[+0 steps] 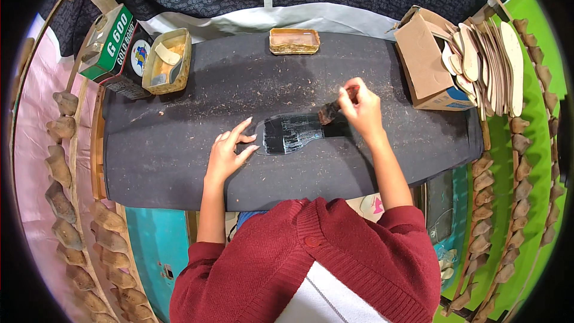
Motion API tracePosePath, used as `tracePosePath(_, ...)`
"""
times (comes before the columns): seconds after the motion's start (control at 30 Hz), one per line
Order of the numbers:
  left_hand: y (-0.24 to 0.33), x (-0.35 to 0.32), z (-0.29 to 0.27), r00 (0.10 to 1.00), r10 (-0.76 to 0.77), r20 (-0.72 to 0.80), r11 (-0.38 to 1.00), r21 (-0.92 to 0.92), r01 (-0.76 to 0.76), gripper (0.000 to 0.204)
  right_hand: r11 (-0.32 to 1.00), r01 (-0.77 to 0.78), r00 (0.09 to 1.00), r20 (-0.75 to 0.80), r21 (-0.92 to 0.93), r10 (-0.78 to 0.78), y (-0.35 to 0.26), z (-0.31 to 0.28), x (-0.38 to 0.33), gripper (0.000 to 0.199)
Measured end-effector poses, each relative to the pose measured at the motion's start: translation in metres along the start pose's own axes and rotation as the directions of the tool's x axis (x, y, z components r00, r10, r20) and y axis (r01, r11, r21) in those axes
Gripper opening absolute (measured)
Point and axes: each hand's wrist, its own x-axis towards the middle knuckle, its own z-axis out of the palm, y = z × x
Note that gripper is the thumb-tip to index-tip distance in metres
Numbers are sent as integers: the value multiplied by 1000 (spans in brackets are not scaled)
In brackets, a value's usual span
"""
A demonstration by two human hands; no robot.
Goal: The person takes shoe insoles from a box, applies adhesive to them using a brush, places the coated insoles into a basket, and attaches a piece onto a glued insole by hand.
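A black shoe sole-shaped piece lies flat on the dark table covering. Glossy, whitish streaks run across its middle. Between the fingers of my right hand is a short brush with dark, stained bristles, pressed down at the piece's upper edge. My right forearm and hand partly cover the piece's narrow right end. On the left side, my left hand has its fingers spread, with thumb and fingertips at the piece's wide rounded end. I cannot tell how firmly they press on it.
A shallow amber-coloured tray sits at the back. Back left are a green and black can and a yellowish tub with scraper-like pieces inside. A cardboard box of pale wooden insole shapes stands right. Wooden shoe lasts line both sides.
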Motion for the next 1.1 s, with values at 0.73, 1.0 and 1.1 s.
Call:
tracePosePath(0.73, -2, -1, 2, 1000, -13, -2, 1000, -9, 13, 61, 994, -108, 982, -153, 12, 109, 22, -17, -6, 12)
tracePosePath(1.0, 2, 0, -1, 993, -99, 57, 995, -4, 99, 60, 957, -274, 902, -370, -93, 222, 35, -43, -30, 11)
tracePosePath(1.1, 3, 0, -1, 994, -97, 57, 995, -4, 97, 60, 947, -300, 887, -399, -113, 233, 23, -42, -37, 12)
